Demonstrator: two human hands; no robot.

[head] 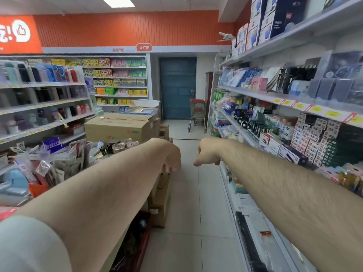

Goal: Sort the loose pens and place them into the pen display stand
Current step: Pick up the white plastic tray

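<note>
Clearly no pen is in hand yet; both arms reach down the shop aisle.

Dark pens in a display stand (255, 125) sit on the shelf beyond the right hand (206, 154), which hangs loosely curled, holding nothing; the left hand (170, 160) droops likewise, empty. Best find the loose pens first, then turn right towards the stand.
</note>
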